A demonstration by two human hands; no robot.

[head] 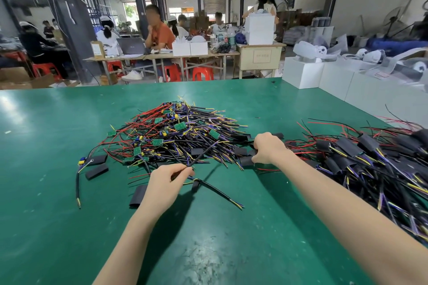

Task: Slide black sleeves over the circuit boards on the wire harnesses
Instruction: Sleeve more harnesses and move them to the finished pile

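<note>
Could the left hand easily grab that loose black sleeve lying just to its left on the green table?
Probably yes. The black sleeve lies flat beside the left hand with nothing over it, but that hand is pinching a wire harness, so it would likely need to let go first.

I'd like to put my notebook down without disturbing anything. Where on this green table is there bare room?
The near edge, between the two forearms, is bare green table. So is the far left, beyond the loose black sleeves. The middle is crowded by the pile of unsleeved harnesses, and the right by the sleeved pile. The white boxes fill the far right corner.
</note>
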